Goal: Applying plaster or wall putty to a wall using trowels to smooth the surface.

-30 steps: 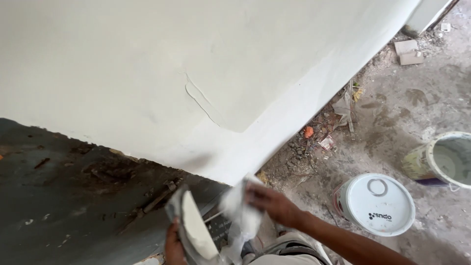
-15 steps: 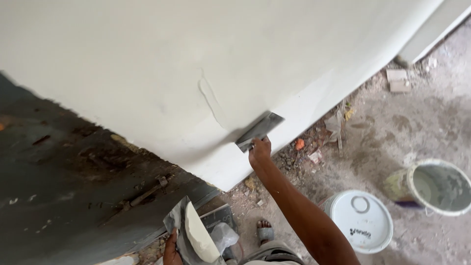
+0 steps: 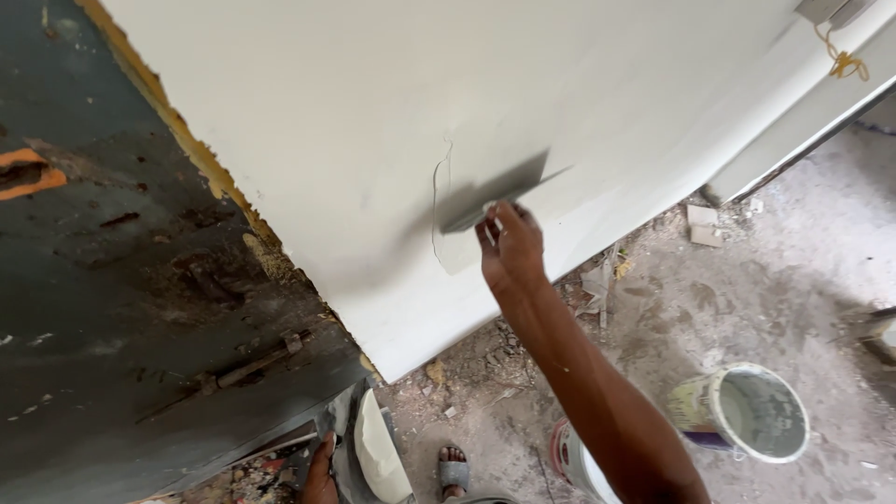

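My right hand [image 3: 509, 245] grips a flat putty blade [image 3: 495, 193] and presses it against the white-coated wall [image 3: 373, 103], just right of a thin raised ridge of fresh putty. Low at the bottom edge, my left hand [image 3: 322, 471] holds a second blade [image 3: 378, 453] loaded with a thick pad of white putty. My right forearm stretches up from the lower right. A sandalled foot [image 3: 454, 469] shows beneath it.
A dark, rusty metal surface [image 3: 121, 308] adjoins the white area on the left, with a yellowish edge between them. On the dusty concrete floor stand an open bucket [image 3: 751, 411] and a white lidded pail [image 3: 574, 462], partly behind my arm. Rubble lies along the wall's base.
My right hand lifted the blade from beside the loaded one up to the wall, then swept it further upward and right across the white coat. The view shifted upward.
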